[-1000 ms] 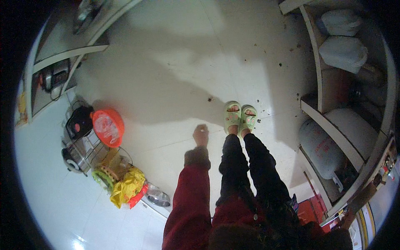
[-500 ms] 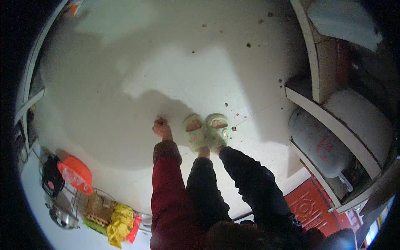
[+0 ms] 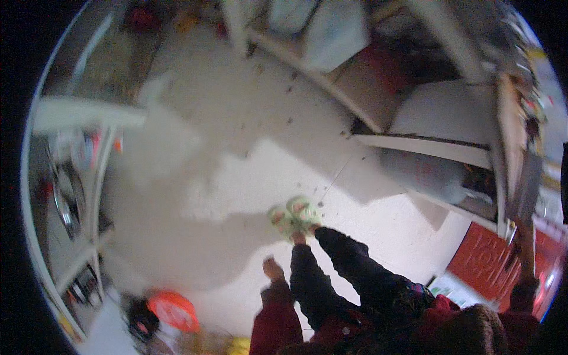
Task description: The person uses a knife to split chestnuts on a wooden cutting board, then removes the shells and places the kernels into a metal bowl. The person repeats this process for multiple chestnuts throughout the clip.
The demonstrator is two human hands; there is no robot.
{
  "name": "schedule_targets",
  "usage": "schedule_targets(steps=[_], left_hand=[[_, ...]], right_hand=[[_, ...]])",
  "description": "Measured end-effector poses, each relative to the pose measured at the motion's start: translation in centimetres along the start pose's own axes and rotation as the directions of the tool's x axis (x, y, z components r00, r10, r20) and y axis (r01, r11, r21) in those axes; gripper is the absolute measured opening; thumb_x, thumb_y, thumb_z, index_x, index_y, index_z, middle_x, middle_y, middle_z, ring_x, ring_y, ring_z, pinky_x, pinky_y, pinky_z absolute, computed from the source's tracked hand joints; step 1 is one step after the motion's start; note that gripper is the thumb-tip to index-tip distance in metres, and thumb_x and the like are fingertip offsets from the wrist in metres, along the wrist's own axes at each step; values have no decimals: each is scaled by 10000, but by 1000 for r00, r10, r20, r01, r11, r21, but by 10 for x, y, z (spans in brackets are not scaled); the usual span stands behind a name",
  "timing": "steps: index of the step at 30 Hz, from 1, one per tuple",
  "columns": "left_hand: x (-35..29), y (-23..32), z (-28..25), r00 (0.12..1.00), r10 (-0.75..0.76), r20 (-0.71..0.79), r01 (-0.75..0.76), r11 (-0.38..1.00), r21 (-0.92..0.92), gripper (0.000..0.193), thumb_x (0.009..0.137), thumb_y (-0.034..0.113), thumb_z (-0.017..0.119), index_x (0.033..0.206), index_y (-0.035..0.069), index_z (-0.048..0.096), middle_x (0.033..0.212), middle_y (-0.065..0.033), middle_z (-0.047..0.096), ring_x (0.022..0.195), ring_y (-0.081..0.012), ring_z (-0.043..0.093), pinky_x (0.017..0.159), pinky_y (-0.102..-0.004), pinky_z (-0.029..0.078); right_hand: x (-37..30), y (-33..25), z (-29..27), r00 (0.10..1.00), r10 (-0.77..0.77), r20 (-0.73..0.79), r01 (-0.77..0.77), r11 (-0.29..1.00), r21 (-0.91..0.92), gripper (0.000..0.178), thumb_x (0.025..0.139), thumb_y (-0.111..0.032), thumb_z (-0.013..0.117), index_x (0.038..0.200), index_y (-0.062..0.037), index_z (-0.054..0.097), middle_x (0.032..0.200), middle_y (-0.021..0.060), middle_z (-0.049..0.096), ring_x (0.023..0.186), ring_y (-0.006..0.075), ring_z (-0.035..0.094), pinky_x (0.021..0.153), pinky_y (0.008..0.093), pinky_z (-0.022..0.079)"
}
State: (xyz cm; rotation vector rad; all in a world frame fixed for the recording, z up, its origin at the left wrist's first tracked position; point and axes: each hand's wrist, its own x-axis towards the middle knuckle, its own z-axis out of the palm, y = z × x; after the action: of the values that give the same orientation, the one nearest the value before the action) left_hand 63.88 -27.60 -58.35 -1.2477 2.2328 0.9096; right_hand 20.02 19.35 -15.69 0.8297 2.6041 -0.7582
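**Left hand hangs empty beside the leg; picture heavily smeared**

Left hand [image 3: 273, 269] hangs at the end of a red sleeve [image 3: 273, 319], low and near in the scene, just left of the person's dark trouser legs [image 3: 331, 278].

The main risk, as I judge it, is footing and clearance. The white floor [image 3: 236, 177] is scattered with small dark crumbs near the pale green slippers [image 3: 294, 216], and a slip on them seems possible. A cluster of kitchen things lies near on the left, among them an orange-red round lid [image 3: 171, 309]. It is close enough to the left hand that a careless swing or step could knock it over. To the right, the white shelves [image 3: 426, 145] jut toward the legs, so a turn could catch a shelf edge.

The left hand touches nothing and appears to hold nothing. Its fingers look loosely curled rather than spread, but the blur leaves that uncertain. The slippers, the nearest things to it, stand together on the floor just to its right and a little farther away.

The right hand [image 3: 524, 234] seems raised at the right edge near a red panel [image 3: 482, 266]. Whether it is spread or gripping anything, I cannot tell.
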Motion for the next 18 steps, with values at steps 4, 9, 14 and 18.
schedule_targets(steps=[4,9,14,18], left_hand=[[-43,-51,-47,888,415,-198,-419,908,20,285,1019,168,373,872,-7,544,908,-188,558,896,-353,529,842,-433,440],[-66,91,-208,911,391,-129,-399,916,-41,313,1016,227,419,878,-24,545,773,-158,586,697,-311,566,661,-412,466],[-64,259,-328,881,473,-1,-447,832,-328,198,940,167,635,890,-23,650,749,-61,597,718,-125,563,618,-324,487],[-94,367,-370,884,464,56,-365,761,-537,182,901,89,661,1050,-9,698,887,-34,608,819,-126,592,726,-280,511]], right_hand=[[-79,-12,-141,988,68,-140,-57,995,79,252,852,-255,753,885,-30,645,642,-4,580,472,106,497,391,294,374],[-64,-69,-116,993,80,-84,-81,997,-6,242,868,-160,722,789,41,613,578,52,553,451,150,536,373,338,453],[-86,-48,-114,954,-114,-279,71,985,-158,222,829,-149,683,865,70,682,772,240,676,760,396,690,666,489,551],[-94,-66,-97,929,-180,-325,107,967,-230,132,807,-74,601,825,9,702,839,268,680,837,415,698,732,513,565]])
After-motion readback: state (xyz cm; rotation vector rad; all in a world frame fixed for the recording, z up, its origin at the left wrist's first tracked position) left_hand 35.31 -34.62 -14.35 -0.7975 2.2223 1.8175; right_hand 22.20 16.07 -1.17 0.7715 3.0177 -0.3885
